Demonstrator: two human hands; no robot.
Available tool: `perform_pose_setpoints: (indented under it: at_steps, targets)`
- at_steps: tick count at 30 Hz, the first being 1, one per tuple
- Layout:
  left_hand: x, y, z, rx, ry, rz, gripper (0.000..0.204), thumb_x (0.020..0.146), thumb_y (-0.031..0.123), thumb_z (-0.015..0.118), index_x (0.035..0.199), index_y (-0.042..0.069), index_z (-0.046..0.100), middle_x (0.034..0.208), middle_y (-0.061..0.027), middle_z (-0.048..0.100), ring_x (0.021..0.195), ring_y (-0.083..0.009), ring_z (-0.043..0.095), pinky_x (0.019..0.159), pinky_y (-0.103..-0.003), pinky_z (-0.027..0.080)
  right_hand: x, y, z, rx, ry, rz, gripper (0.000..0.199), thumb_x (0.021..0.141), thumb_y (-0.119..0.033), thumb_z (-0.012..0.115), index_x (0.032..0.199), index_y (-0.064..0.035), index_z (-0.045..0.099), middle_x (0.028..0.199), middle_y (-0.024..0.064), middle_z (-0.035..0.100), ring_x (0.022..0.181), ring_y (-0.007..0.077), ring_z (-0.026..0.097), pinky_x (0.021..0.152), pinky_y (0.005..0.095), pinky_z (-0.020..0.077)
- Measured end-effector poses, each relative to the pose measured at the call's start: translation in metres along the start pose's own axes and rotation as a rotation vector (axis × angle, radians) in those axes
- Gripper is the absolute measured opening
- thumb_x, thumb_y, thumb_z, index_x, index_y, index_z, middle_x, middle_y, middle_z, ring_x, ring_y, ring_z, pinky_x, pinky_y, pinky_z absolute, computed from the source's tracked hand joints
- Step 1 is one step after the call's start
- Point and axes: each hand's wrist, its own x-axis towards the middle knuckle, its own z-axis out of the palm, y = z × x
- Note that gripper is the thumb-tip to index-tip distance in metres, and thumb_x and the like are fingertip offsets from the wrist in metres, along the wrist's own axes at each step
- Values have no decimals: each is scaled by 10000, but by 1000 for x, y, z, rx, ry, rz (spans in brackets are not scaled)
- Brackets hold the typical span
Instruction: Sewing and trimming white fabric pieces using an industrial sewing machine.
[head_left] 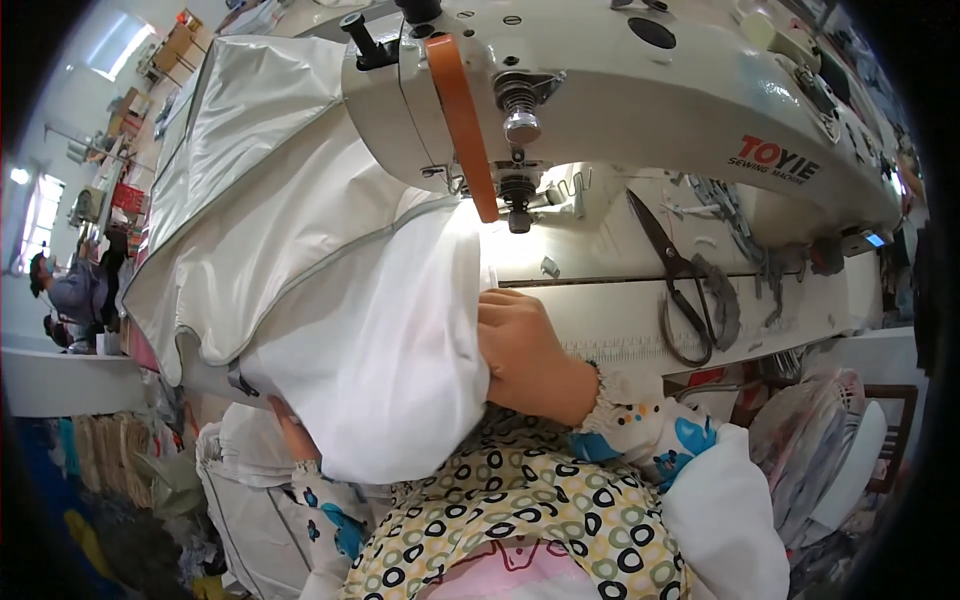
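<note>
A wide piece of white fabric (400,330) with grey piped edges spreads from under the sewing machine head (560,90) down toward my lap. My right hand (530,355) is closed on the right edge of this fabric, just in front of the needle area, its fingertips partly hidden by the cloth. Lower left, my left hand (292,430) reaches up beneath the fabric's near edge; most of its fingers are covered, so their grip does not show. An orange strip (462,130) hangs down the front of the machine head. The needle and presser foot are hard to make out in the lamp's glare.
Black scissors (680,270) lie on the machine bed, right of my right hand, among grey scraps (735,220). A ruler scale (640,348) runs along the table's front edge. Bagged items (810,450) stand at lower right; white cloth (255,510) hangs at lower left. Another person (80,290) is far left.
</note>
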Motion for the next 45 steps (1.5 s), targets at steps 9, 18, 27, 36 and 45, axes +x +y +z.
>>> perform_pose_setpoints:
  at_steps: [9,18,27,36,45]
  targets:
    - [12,90,-39,35,-72,115,540,989,397,563,1343,-10,570,1257,-156,647,1091,-266,657,929,-389,537,-31,2,-6,296,-166,192,255,699,-162,744,903,-21,683,903,170,687,836,378,665,778,446,540]
    - [54,304,126,1849,435,762,662,899,599,597,1109,-27,642,1072,-241,690,1016,-394,668,835,-518,515,-11,-27,63,-116,-5,-90,218,657,-81,632,845,-4,713,927,123,713,935,282,682,1000,397,498]
    - [-123,138,202,1186,-1282,1178,625,1007,215,433,1567,29,225,1631,-167,239,1533,-334,130,1240,-487,85,-25,-39,49,-161,-43,-49,218,687,-119,609,872,-28,678,842,75,685,853,252,680,836,371,545]
    - [-76,153,206,1165,-1428,1484,648,890,426,646,1485,231,478,1625,-108,295,1521,-369,166,1227,-557,69,-24,-45,36,-80,23,-11,151,701,-127,642,839,-83,599,732,40,599,702,250,643,597,376,515]
    - [-99,140,216,885,-1343,1538,529,753,215,766,1246,107,605,1374,-67,577,1230,-310,525,1059,-483,370,-39,-47,7,-17,-87,75,157,746,-81,614,899,-91,580,766,56,612,756,280,650,611,404,520]
